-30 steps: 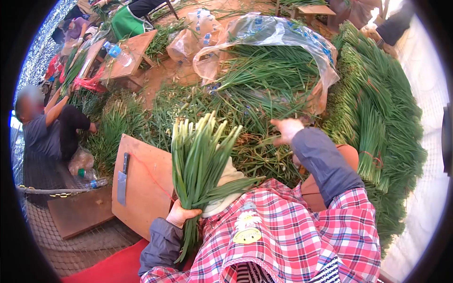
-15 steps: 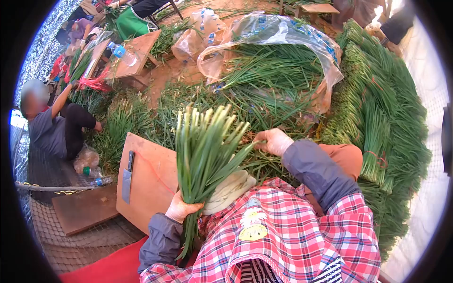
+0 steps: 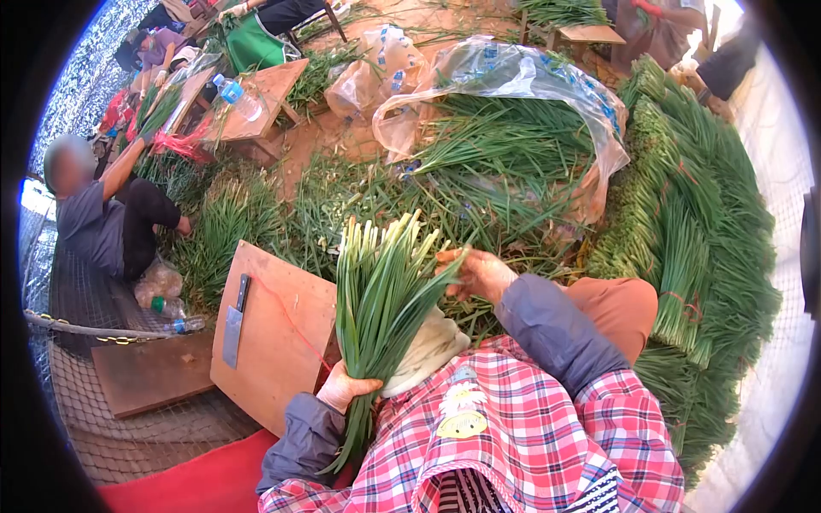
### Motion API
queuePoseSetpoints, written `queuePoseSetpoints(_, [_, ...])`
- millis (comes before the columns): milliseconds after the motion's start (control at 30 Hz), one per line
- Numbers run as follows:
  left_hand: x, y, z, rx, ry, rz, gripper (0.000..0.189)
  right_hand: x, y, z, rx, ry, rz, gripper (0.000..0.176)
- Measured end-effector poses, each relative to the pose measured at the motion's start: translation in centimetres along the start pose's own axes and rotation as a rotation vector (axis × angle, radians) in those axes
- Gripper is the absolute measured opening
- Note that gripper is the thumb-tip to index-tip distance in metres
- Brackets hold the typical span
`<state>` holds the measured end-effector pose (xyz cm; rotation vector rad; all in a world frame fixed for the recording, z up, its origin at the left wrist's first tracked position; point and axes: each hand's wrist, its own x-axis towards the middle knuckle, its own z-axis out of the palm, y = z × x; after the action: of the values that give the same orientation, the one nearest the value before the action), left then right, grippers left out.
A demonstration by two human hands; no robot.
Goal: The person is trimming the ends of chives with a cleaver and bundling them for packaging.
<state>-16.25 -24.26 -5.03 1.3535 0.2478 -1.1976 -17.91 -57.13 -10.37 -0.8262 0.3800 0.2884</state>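
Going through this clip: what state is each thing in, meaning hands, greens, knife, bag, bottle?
Bunch of greens: held upright.
Left hand: closed around its lower stems.
Right hand: at its top; grip unclear.
Knife: lying flat on the board.
Plastic bag: open, greens inside.
Bottle: lying on its side.

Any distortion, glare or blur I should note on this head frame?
Head view: strong fisheye with a black round border, edges bent; bright even daylight; glare on the plastic bag, pale ground at right washed out; left hand and its bunch of green onions sharp, right hand slightly soft.
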Motion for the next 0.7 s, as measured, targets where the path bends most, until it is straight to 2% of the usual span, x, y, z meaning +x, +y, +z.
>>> queuePoseSetpoints(133, [0.0, 0.3, 0.5, 0.001, -0.005, 0.029, 0.048, 0.0, -0.6, -0.8, -0.021, 0.228, -0.093, 0.025])
queuePoseSetpoints(167, [0.1, 0.1, 0.2, 0.01, -0.006, 0.03, 0.049, -0.1, -1.5, -2.2, 0.028, 0.307, -0.18, 0.024])
queuePoseSetpoints(200, [0.0, 0.0, 0.1, 0.014, 0.0, 0.034, 0.049, -0.6, -2.4, -3.3, 0.212, 0.355, -0.236, 0.024])
queuePoseSetpoints(233, [0.0, -0.1, 0.0, 0.017, 0.006, 0.038, 0.05, -0.7, -2.4, -5.2, 0.174, 0.369, -0.224, 0.029])
queuePoseSetpoints(267, [-0.1, -0.2, -0.1, 0.022, 0.009, 0.038, 0.051, -0.5, -2.9, -7.6, -0.231, 0.311, 0.143, 0.031])
queuePoseSetpoints(333, [0.2, -0.6, -0.4, 0.022, 0.016, 0.081, 0.054, -2.3, -1.2, -8.8, -1.985, 0.21, 0.095, 0.04])
queuePoseSetpoints(367, [0.4, -0.8, -0.7, 0.032, 0.002, 0.103, 0.054, -2.4, -3.2, -6.4, -1.983, 0.338, 0.115, 0.042])
queuePoseSetpoints(400, [0.6, -1.1, -0.7, 0.037, -0.012, 0.122, 0.055, -2.4, -4.5, -4.6, -1.68, 0.409, -0.138, 0.038])
queuePoseSetpoints(433, [0.2, -0.4, 0.0, 0.061, 0.011, 0.093, 0.058, -2.2, -6.1, -1.8, -1.376, 0.375, -0.294, 0.03])
queuePoseSetpoints(467, [0.3, -0.6, 0.2, 0.086, 0.001, 0.142, 0.059, -1.9, -7.3, 1.2, -1.222, 0.327, -0.534, 0.023])
queuePoseSetpoints(533, [0.6, -0.6, 0.2, 0.152, -0.018, 0.238, 0.062, -0.4, -9.6, 5.4, -1.548, 0.111, -0.914, 0.03])
queuePoseSetpoints(567, [0.8, -0.7, 0.0, 0.19, -0.022, 0.255, 0.063, 1.1, -9.8, 6.6, -1.715, -0.018, -0.95, 0.035])
queuePoseSetpoints(600, [1.1, -1.0, -0.3, 0.225, -0.027, 0.274, 0.064, 2.7, -8.8, 7.2, -1.886, 0.018, -0.919, 0.041])
queuePoseSetpoints(667, [1.1, -1.1, -0.6, 0.283, -0.03, 0.282, 0.067, 4.7, -7.4, 8.0, -2.126, -0.101, -0.831, 0.037])
queuePoseSetpoints(700, [0.8, -0.7, -0.7, 0.309, -0.027, 0.27, 0.067, 5.0, -7.1, 8.3, -2.089, -0.128, -0.69, 0.034])
